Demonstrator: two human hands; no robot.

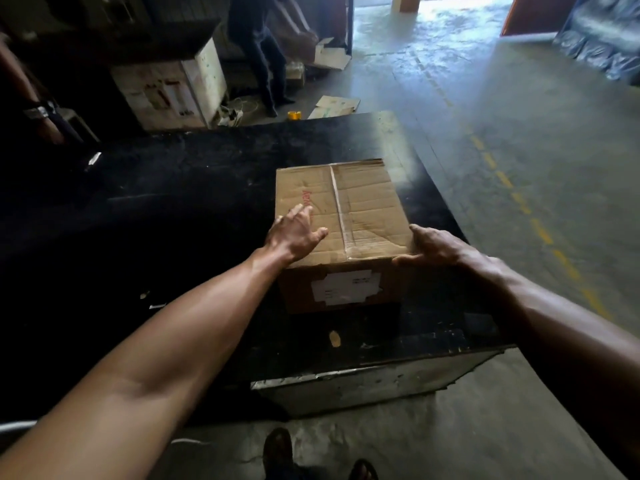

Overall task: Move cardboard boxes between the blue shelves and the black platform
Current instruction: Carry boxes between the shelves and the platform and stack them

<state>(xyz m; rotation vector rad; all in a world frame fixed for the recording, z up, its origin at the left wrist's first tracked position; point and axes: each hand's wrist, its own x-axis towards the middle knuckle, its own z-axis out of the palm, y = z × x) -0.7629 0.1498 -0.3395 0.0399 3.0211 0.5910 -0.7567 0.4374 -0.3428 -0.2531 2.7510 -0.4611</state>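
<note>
Two hands on the cardboard box [363, 202], mid-frame on the black platform [173, 202]: my left hand [294, 233] lies on top with fingers [301, 211] spread flat, my right hand [436, 245] open at its corner; I should grip evenly.

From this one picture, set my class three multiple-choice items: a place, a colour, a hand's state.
1. Where does the box sit?
A) on the floor
B) on the black platform
C) on a shelf

2. What colour is the dashed floor line?
A) yellow
B) white
C) red

3. How is the left hand?
A) clenched in the air
B) flat on the box top
C) under the box

Answers: 1 B, its base rests on the black platform; 2 A, the dashes are yellow; 3 B, its fingers lie straight on top.
</note>
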